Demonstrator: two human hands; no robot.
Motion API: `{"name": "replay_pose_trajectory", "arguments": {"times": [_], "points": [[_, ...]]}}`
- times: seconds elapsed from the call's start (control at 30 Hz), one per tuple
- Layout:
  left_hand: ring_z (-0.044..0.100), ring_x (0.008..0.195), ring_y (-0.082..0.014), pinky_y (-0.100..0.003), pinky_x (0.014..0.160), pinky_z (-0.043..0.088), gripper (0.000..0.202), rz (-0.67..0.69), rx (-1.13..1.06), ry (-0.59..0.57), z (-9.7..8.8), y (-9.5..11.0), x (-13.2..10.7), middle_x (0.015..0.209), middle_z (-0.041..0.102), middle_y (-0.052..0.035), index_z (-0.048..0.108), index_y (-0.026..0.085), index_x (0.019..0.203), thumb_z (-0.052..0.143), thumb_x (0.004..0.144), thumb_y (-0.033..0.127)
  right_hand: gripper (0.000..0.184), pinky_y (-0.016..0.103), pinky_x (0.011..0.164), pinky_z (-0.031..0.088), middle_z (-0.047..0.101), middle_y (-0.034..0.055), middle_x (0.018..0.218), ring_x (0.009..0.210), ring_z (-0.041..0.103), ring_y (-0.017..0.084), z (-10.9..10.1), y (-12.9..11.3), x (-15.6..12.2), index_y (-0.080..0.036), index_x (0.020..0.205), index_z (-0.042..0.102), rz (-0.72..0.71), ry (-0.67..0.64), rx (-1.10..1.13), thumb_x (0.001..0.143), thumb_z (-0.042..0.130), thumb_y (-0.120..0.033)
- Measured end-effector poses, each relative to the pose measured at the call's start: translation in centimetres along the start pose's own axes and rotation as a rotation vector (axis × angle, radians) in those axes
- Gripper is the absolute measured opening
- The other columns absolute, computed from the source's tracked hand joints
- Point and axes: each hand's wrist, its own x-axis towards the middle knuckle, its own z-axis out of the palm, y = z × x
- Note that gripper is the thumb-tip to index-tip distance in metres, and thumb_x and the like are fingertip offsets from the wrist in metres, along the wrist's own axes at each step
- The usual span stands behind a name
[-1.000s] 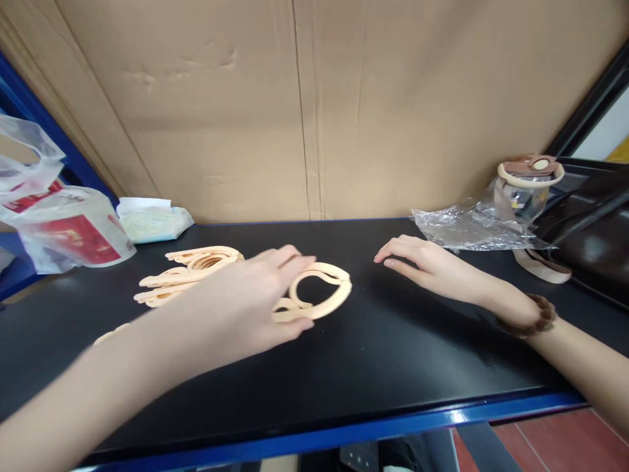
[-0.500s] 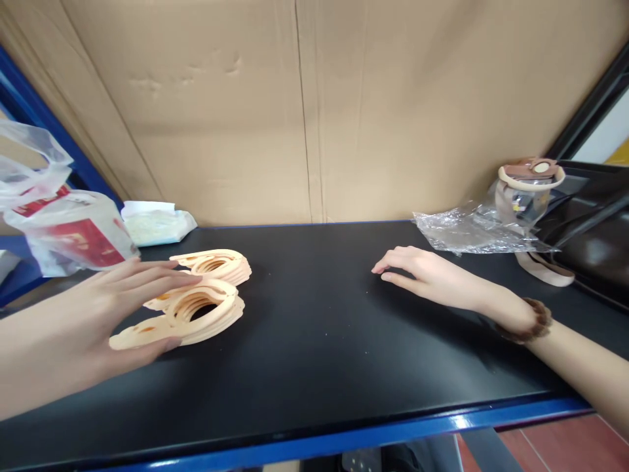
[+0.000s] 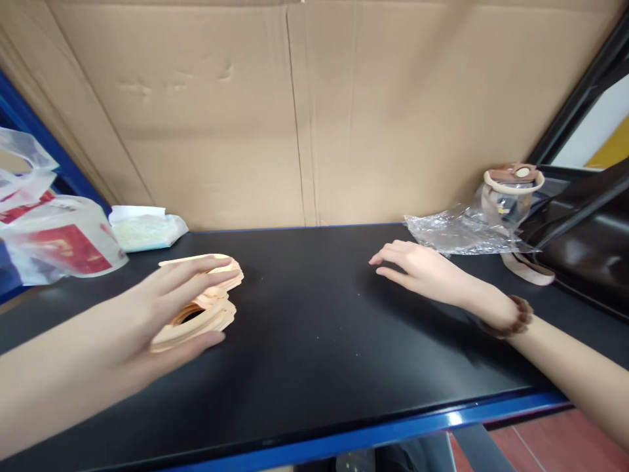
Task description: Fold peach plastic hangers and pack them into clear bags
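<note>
A stack of thin, pale wooden cut-outs (image 3: 225, 316) with round holes lies on the left part of the black tabletop (image 3: 295, 380). Over it reaches my left hand (image 3: 152, 305), its fingers stretched along the far side and its thumb apart at the near side. Much of the stack is hidden beneath this hand, and I cannot tell whether the fingers touch the wood. To the right, my right hand (image 3: 422, 269) hovers above the table with loosely bent fingers and the thumb apart. It holds nothing. A brown fuzzy band (image 3: 521, 318) circles that wrist.
Cardboard (image 3: 221, 131) walls off the back. At left stand a plastic bag (image 3: 69, 246) with a red-and-white container and a soft white packet (image 3: 147, 229). Clear wrapping (image 3: 442, 233), a strapped transparent cup (image 3: 508, 200) and a dark brown bag (image 3: 584, 229) sit at right.
My left hand has moved right and further over the wooden stack, covering more of it. My right hand stays nearly in place. The whole view has shifted slightly.
</note>
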Motion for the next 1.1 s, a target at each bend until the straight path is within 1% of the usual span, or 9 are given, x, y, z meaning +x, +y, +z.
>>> {"name": "replay_pose_trajectory", "arguments": {"times": [0.1,0.27,0.33,0.43,0.6,0.73,0.9,1.0,1.1], "points": [[0.052,0.122,-0.0243,-0.042,0.099,0.045,0.048,0.203,0.039,-0.115,1.5,3.0,1.5,0.139,0.051,0.0007,0.046,0.033,0.134,0.04,0.09,0.052,0.029,0.041,0.091,0.045,0.062,0.012,0.11,0.103,0.057,0.028,0.0,1.9,-0.5,-0.013,0.113,0.061,0.079,0.023,-0.209,0.092,0.051,-0.03],[0.045,0.129,-0.0285,-0.043,0.104,0.041,0.047,0.326,0.031,-0.257,5.9,7.6,4.6,0.141,0.048,-0.0114,0.047,0.016,0.136,0.04,0.096,0.04,0.049,0.045,0.086,0.045,0.061,0.0245,0.112,0.105,0.058,0.038,-1.0,5.7,-2.0,-0.001,0.123,0.054,0.407,-0.024,-0.509,0.089,0.053,-0.037],[0.043,0.13,-0.0308,-0.045,0.105,0.038,0.05,0.309,0.026,-0.254,7.7,8.1,5.8,0.142,0.045,-0.0157,0.046,0.011,0.136,0.039,0.097,0.041,0.05,0.042,0.079,0.047,0.064,0.0237,0.109,0.097,0.063,0.036,-1.3,6.7,-2.5,-0.003,0.123,0.054,0.492,-0.106,-0.487,0.088,0.052,-0.039],[0.041,0.131,-0.0284,-0.044,0.107,0.036,0.053,0.288,-0.068,-0.251,9.6,7.8,6.8,0.144,0.043,-0.015,0.044,0.012,0.138,0.034,0.098,0.045,0.046,0.036,0.07,0.048,0.07,0.0174,0.102,0.087,0.067,0.031,-1.4,7.2,-2.8,-0.01,0.121,0.056,0.489,-0.198,-0.421,0.086,0.054,-0.04],[0.037,0.134,-0.0255,-0.043,0.109,0.032,0.053,0.257,-0.237,-0.305,10.2,6.9,6.8,0.146,0.042,-0.0113,0.04,0.018,0.139,0.029,0.098,0.048,0.028,0.037,0.067,0.045,0.072,0.0172,0.09,0.081,0.068,0.033,-0.9,6.6,-2.1,-0.011,0.105,0.065,0.48,-0.151,-0.503,0.082,0.053,-0.022],[0.036,0.135,-0.0262,-0.044,0.109,0.032,0.054,0.232,-0.27,-0.324,9.8,7.1,6.5,0.145,0.042,-0.0122,0.041,0.016,0.139,0.03,0.098,0.049,0.027,0.037,0.075,0.041,0.072,0.016,0.085,0.082,0.067,0.03,-1.3,5.1,-1.3,-0.012,0.09,0.068,0.438,-0.077,-0.54,0.083,0.042,-0.013],[0.03,0.139,-0.024,-0.044,0.111,0.03,0.061,0.136,-0.411,-0.279,9.5,7.7,6.4,0.153,0.028,-0.0123,0.021,0.017,0.147,0.029,0.097,0.052,0.036,0.038,0.075,0.039,0.069,0.0147,0.085,0.08,0.064,0.028,-2.0,0.8,-0.7,-0.013,0.092,0.066,0.278,0.247,-0.531,0.095,0.032,-0.024],[0.02,0.142,-0.0211,-0.044,0.114,0.026,0.06,0.036,-0.514,-0.129,9.3,8.0,6.5,0.156,0.019,-0.0101,0.014,0.019,0.148,0.027,0.098,0.049,0.034,0.037,0.077,0.044,0.07,0.0119,0.093,0.084,0.064,0.025,-1.8,-2.7,-0.7,-0.014,0.104,0.065,0.029,0.314,-0.283,0.098,0.035,-0.029],[0.023,0.14,-0.0185,-0.041,0.115,0.024,0.052,0.023,-0.563,0.006,9.1,8.0,6.8,0.152,0.028,-0.0083,0.021,0.019,0.146,0.026,0.1,0.043,0.037,0.036,0.084,0.049,0.068,0.01,0.108,0.097,0.063,0.022,-1.6,-5.7,-0.6,-0.017,0.122,0.058,-0.284,0.197,0.01,0.096,0.044,-0.038]]}}
